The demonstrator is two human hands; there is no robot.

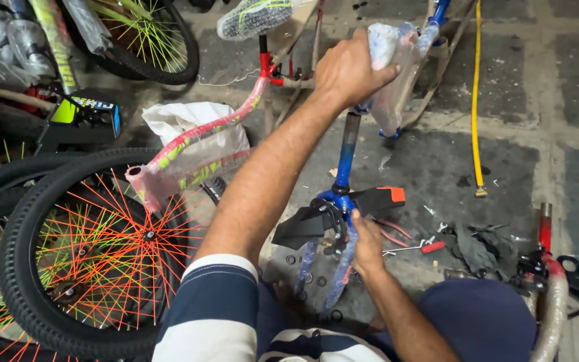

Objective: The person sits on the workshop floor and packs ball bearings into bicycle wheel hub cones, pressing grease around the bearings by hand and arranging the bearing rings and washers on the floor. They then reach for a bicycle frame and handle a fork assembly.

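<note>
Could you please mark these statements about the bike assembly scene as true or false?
1. The left hand grips the plastic-wrapped top of the blue bike frame. True.
2. The right hand holds a hammer. False: it rests at the lower blue frame, by the black mudguard.
3. The wheel on the left has orange and green spokes. True.
4. A yellow hose lies on the paved floor. True.
5. The mudguard's tip is green. False: the orange tip shows.
</note>
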